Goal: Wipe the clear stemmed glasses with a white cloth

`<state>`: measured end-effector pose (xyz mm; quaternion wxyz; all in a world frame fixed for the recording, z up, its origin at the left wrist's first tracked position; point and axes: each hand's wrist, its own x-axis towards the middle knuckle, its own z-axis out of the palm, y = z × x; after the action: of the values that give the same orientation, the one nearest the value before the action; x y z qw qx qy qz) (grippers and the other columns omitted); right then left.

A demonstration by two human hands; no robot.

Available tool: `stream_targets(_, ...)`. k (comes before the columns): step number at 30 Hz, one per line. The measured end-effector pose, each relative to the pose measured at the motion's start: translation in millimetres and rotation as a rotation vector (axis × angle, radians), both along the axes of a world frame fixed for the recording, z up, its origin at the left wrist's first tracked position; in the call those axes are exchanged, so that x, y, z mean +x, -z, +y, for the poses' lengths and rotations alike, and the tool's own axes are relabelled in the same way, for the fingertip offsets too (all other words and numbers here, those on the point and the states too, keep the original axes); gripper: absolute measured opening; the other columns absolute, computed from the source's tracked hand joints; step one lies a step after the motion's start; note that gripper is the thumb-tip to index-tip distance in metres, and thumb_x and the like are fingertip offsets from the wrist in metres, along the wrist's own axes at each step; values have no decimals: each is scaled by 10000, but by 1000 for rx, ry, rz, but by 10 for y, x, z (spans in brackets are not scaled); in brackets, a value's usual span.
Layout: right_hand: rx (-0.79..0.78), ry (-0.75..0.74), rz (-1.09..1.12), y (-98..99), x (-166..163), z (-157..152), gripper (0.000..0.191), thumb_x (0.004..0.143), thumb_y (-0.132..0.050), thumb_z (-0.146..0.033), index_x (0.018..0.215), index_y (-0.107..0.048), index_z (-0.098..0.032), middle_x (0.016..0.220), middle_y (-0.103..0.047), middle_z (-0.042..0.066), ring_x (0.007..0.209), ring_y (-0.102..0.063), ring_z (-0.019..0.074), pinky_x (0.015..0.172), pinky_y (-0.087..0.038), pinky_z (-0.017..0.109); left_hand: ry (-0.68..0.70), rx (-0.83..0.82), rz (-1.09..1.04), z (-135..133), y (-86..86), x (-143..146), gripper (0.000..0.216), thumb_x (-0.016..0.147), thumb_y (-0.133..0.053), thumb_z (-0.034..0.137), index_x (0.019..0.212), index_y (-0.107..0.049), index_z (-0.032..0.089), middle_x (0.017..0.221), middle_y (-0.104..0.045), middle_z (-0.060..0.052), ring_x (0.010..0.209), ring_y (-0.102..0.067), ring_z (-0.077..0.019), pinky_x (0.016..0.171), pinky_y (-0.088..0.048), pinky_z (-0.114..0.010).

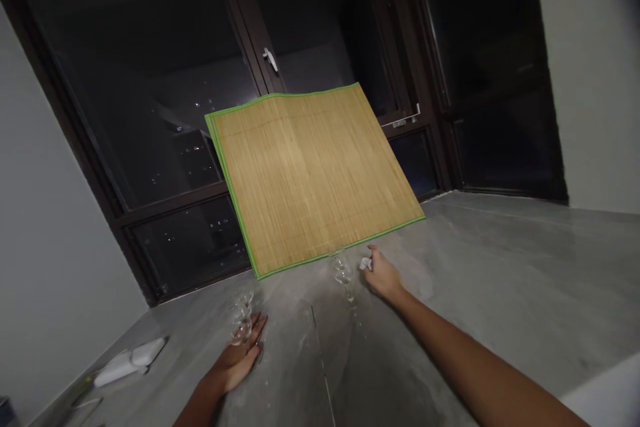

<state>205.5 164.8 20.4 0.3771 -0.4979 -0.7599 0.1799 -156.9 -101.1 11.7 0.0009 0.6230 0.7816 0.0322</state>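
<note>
My left hand [243, 359] is low on the left with its fingers stretched out and its thumb apart. A clear, rounded glass piece [242, 314] overlaps its fingers in the view; whether they touch is unclear. My right hand [384, 275] is closed in a pinch on a small crumpled white tissue [366, 263]. Just left of that tissue stands a second clear, curvy glass piece [342, 270], with a yellowish tint at its lower end. Behind it, a bamboo mat [315, 174] with green edging leans up against the window.
A grey stone-like surface [500, 267] spreads under both hands, with a dark seam down its middle. A white folded bundle [131, 360] lies at the lower left. Dark window frames [240, 20] with a white handle [271, 59] rise at the back.
</note>
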Motion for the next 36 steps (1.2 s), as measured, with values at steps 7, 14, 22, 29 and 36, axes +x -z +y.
stream_targets(7,9,-5,-7,19,-8,6,628,845,-503,-223,1443,-341,-116,1248,-633,144,1040,-625,242,790,-404,277,30,-28,35,-206,-45,-31,535,983,-305,383,1513,-299,313,1628,-185,-21,1498,-125,-271,1212,-121,-509)
stream_targets(14,23,-10,-14,47,-10,35,617,849,-518,-252,1430,-353,-121,1160,-659,135,966,-639,241,735,-388,282,51,12,41,-331,-65,-46,538,997,-283,420,1525,-238,321,1628,-187,-26,1496,-131,-285,1201,-126,-536)
stream_targets(22,20,-24,-8,36,-4,23,618,848,-516,-241,1429,-348,-115,1198,-648,137,1013,-623,237,756,-388,275,31,0,68,-436,-70,11,555,992,-257,502,1525,-173,369,1636,-148,-27,1498,-117,-292,1196,-91,-561)
stream_targets(29,20,-18,-19,42,-13,24,626,840,-520,-232,1432,-348,-126,1227,-636,138,1013,-627,240,773,-396,279,28,-1,55,-499,-65,5,548,988,-255,523,1514,-215,377,1630,-183,-44,1490,-162,-304,1189,-99,-570)
stream_targets(36,26,-25,-24,65,-23,42,616,844,-517,-238,1426,-352,-120,1202,-648,133,1005,-626,235,756,-395,271,4,-14,38,-628,-110,91,574,976,-259,560,1517,-170,391,1644,-81,-26,1497,-85,-331,1186,-122,-578)
